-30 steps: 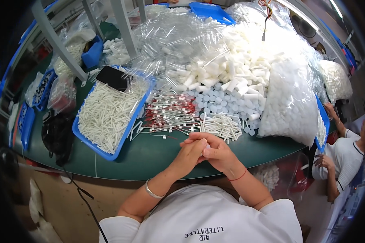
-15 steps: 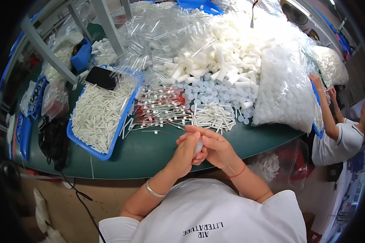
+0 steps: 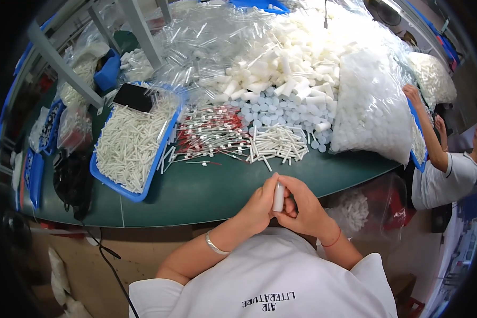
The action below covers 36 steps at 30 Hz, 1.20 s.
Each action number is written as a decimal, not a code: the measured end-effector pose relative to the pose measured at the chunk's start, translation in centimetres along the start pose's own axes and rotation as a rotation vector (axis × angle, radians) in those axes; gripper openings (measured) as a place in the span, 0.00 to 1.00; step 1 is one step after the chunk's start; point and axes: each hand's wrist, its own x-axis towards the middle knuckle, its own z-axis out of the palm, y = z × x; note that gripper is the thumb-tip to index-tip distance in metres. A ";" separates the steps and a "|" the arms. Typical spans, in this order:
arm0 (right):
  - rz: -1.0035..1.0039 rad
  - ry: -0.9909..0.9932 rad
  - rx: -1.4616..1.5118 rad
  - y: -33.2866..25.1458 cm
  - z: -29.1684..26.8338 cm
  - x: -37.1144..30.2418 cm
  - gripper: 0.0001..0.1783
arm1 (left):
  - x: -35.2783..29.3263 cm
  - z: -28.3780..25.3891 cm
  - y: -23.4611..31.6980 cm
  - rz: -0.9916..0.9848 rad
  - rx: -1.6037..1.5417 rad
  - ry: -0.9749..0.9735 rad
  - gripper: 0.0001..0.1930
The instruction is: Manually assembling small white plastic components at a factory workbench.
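Close to my body, just off the table's near edge, my left hand point(image 3: 261, 207) and my right hand point(image 3: 306, 211) are closed together around a small white cylinder point(image 3: 279, 196). It stands nearly upright between the fingers, with its side showing. Beyond the hands lie a loose pile of thin white sticks point(image 3: 279, 144) and a heap of red-and-white thin pieces with small white tabs point(image 3: 209, 132). Behind them are pale translucent round caps point(image 3: 267, 112) and a large mound of white cylinders point(image 3: 297, 58). Clear thin tubes point(image 3: 196, 47) spread across the back left.
A blue tray point(image 3: 138, 197) of short white sticks, with a black phone point(image 3: 133, 97) on it, sits left on the green table point(image 3: 206, 183). A bulging clear bag point(image 3: 371, 114) stands right. Grey metal legs point(image 3: 63, 66) rise at the left. Another person point(image 3: 440, 177) works at the right.
Both hands have come back toward my body and slightly right, carrying the white cylinder. More of its side now shows between the fingers.
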 end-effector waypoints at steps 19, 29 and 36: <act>1.082 0.136 -0.137 7.2 -2.7 -28.7 0.43 | -5.1 -13.2 7.8 0.917 1.995 0.792 0.10; 0.013 0.035 -0.156 1.0 -0.4 0.6 0.19 | -5.2 -10.5 7.4 0.938 1.831 0.696 0.06; -0.346 0.009 -0.371 1.9 5.2 7.3 0.24 | -4.3 -6.6 6.3 0.844 1.640 0.540 0.05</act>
